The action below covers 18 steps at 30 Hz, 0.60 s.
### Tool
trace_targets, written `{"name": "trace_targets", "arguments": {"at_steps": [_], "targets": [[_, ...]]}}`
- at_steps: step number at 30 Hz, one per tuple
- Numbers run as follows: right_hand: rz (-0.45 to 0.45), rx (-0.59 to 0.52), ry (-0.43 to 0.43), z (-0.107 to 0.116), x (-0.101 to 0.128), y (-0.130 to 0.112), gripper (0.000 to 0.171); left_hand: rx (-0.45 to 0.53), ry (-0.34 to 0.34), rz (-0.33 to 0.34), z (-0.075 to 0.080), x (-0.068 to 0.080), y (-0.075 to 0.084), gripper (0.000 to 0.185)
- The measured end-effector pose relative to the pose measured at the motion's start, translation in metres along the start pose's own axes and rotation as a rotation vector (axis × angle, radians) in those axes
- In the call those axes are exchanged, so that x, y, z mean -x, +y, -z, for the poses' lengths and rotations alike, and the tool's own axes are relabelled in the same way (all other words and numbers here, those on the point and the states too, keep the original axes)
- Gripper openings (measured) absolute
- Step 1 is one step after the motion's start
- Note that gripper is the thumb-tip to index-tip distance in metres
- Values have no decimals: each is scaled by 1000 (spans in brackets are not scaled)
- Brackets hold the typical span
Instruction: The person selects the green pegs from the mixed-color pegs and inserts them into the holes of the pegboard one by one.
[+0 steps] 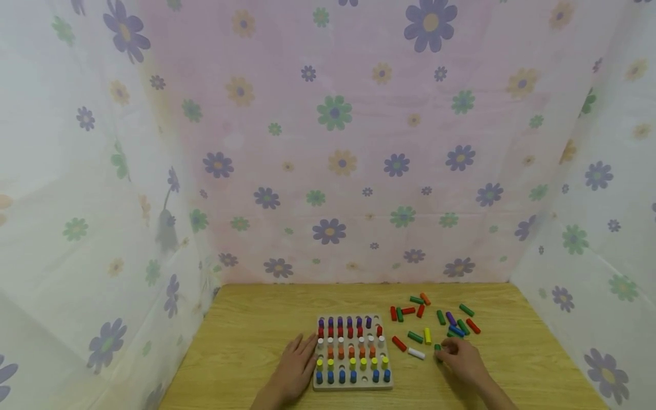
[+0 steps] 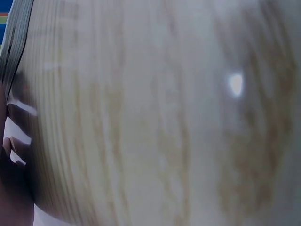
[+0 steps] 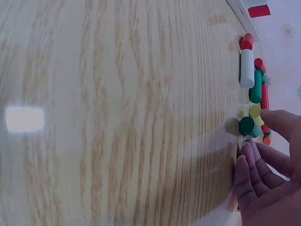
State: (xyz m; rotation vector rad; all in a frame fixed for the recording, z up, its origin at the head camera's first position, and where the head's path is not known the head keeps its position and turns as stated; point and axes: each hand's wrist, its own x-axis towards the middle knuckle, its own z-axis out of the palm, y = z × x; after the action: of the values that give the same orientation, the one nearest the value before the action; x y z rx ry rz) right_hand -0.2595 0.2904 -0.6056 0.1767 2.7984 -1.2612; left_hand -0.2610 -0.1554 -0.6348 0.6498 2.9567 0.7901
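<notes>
A pale wooden pegboard (image 1: pixel 353 385) lies on the table with rows of purple, red, white, orange, yellow and blue pegs standing in it; a few holes are bare. My left hand (image 1: pixel 297 365) rests flat on the table, its fingertips at the board's left edge. To the right of the board, my right hand (image 1: pixel 463 360) pinches a green peg (image 3: pixel 248 126) between thumb and fingers, low over the table. Near it lie a white peg (image 1: pixel 417 353), a yellow peg (image 1: pixel 427 336) and a red peg (image 1: pixel 398 343). The left wrist view shows mostly tabletop.
Several loose pegs, among them a purple peg (image 1: pixel 450 318), a blue peg (image 1: pixel 456 331) and an orange peg (image 1: pixel 425 298), are scattered on the right of the wooden table (image 1: pixel 246 319). Flowered cloth (image 1: pixel 333 171) encloses the table at the back and both sides.
</notes>
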Motion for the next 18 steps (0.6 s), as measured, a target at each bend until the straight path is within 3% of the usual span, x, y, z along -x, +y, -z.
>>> {"name": "trace_targets", "arguments": {"at_steps": [18], "targets": [[-67, 23, 66, -3, 0, -13, 35, -18, -17, 28, -7, -2, -5, 59]]}}
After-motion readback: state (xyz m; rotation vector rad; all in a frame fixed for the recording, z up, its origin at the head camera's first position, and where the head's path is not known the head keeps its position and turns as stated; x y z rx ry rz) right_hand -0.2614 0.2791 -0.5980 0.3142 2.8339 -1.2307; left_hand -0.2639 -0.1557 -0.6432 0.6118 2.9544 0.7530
